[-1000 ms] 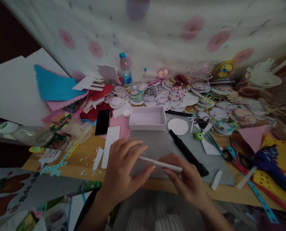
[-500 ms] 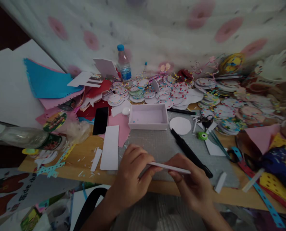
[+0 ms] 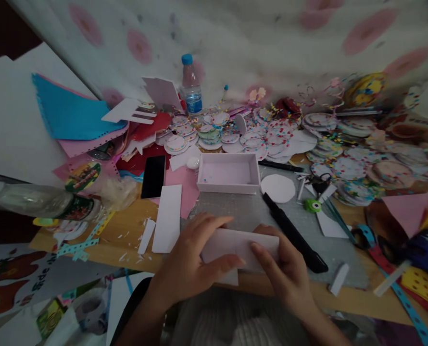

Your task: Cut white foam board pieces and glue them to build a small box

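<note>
Between my two hands, over the front edge of the table, is a white rectangular foam board piece, its broad face tilted up towards me. My left hand grips its left end, thumb across the face and fingers along the top edge. At the other end my right hand clasps it, thumb pressed on the face and fingers behind. A smaller white flap shows below the piece near my left thumb; how it joins is unclear. Beyond my hands an open white box sits on the grey cutting mat.
A white strip and a phone lie left of the mat. A black utility knife and a white disc lie right. Decorated discs pile up behind, beside a water bottle. Scissors rest far right.
The white piece has turned from edge-on to showing its broad face. Both hands have shifted their grip on it. The view has swung slightly left.
</note>
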{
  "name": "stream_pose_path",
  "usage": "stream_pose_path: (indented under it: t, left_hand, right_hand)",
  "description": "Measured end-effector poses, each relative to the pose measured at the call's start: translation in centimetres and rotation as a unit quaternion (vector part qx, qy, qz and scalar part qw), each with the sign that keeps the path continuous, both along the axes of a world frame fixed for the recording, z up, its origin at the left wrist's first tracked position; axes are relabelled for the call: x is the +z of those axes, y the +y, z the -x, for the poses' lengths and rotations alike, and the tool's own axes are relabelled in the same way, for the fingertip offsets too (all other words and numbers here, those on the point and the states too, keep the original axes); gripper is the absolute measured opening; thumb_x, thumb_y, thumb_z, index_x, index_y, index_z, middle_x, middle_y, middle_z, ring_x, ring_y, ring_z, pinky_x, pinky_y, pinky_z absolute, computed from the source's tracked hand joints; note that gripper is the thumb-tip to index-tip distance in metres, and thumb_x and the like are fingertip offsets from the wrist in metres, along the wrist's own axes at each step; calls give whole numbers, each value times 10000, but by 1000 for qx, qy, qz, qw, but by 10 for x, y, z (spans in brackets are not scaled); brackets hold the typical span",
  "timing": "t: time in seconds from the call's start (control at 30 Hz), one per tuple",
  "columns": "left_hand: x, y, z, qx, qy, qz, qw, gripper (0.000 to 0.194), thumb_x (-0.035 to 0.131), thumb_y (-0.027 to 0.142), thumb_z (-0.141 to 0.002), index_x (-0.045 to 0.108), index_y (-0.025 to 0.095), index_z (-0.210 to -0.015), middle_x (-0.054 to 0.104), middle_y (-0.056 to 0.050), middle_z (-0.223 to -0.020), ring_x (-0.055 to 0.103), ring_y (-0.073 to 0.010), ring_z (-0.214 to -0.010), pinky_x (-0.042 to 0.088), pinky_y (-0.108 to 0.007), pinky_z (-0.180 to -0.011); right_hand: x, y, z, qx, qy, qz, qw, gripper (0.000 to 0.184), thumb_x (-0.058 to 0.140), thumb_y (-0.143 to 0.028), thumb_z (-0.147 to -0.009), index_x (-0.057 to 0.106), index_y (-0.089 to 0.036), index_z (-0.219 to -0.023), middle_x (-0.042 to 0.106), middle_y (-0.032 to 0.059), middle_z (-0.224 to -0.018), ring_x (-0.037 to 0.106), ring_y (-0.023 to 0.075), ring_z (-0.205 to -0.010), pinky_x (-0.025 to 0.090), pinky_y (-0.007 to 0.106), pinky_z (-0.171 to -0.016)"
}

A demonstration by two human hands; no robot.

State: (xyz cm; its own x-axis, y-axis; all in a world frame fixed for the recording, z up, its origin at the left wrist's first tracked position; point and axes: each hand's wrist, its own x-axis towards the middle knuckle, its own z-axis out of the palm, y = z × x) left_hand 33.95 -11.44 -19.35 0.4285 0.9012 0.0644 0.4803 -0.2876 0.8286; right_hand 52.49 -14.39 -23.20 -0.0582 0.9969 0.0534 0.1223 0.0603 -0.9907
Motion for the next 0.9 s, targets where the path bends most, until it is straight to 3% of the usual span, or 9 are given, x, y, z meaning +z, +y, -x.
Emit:
stream_pose_path:
  t: [0.07, 0.13, 0.27, 0.4, 0.5, 0.6, 0.73, 0.9]
  left_hand:
    - [0, 1, 4, 32, -41, -8, 999, 511, 674, 311, -810, 478, 253, -1278, 544, -67, -1222, 502, -218, -1129, 408, -334, -950]
    - [-4, 2, 6, 93, -98, -43, 990, 355, 631, 238, -841, 547, 258, -1186, 545, -57, -1218, 503, -215, -1137, 403, -342, -963]
    - [-17, 3, 7, 213, -196, -79, 954, 87, 568, 168, -876, 627, 219, -839, 593, -11, -862, 565, -159, -854, 456, -279, -768]
    - [-26, 6, 7, 275, -252, -27, 927, 336, 445, 299, -952, 547, 191, -651, 513, 7, -662, 520, -136, -683, 437, -270, -684]
    - [-26, 2, 1, 251, -242, 98, 932, 353, 342, 440, -966, 601, 212, -890, 600, -27, -793, 575, -163, -728, 457, -279, -639]
    - [-20, -7, -10, 188, -187, 191, 945, 333, 425, 477, -927, 499, 259, -1168, 623, -51, -1017, 607, -201, -883, 490, -301, -710]
    - [-18, -16, -22, 223, -146, 175, 948, 197, 489, 396, -915, 476, 269, -1065, 593, -13, -929, 585, -171, -833, 480, -272, -708]
    - [-21, -13, -23, 246, -114, 136, 953, 124, 476, 358, -922, 474, 257, -995, 547, 3, -837, 543, -154, -759, 450, -249, -654]
  right_hand:
    - [0, 1, 0, -10, 16, 34, 999, 111, 528, -312, -913, 541, -224, -847, 464, -36, -676, 415, 100, -554, 326, 194, -464]
    - [-2, 1, -1, -26, 31, 71, 997, 144, 541, -354, -903, 547, -223, -844, 462, -37, -664, 413, 101, -553, 330, 188, -459]
    - [-7, 1, -4, -46, 74, 141, 986, 222, 575, -434, -866, 546, -216, -839, 463, -33, -650, 416, 106, -547, 334, 189, -450]
    - [-7, 1, -6, -30, 120, 178, 976, 218, 567, -443, -870, 525, -229, -886, 463, -31, -671, 410, 104, -544, 322, 189, -442]
    - [-6, 1, -4, -53, 115, 151, 980, 196, 555, -399, -888, 485, -275, -1022, 484, -28, -730, 424, 109, -551, 344, 190, -439]
    - [-5, 2, -2, -94, 51, 80, 991, 215, 543, -356, -897, 471, -295, -1089, 513, -4, -833, 461, 125, -611, 388, 204, -476]
    - [-2, 4, 0, -61, -27, 45, 997, 159, 524, -331, -909, 502, -283, -1058, 501, 2, -837, 462, 127, -625, 379, 208, -474]
    - [3, 8, 1, -16, -4, 63, 998, 134, 541, -316, -904, 476, -274, -1013, 495, -16, -757, 471, 124, -579, 367, 211, -442]
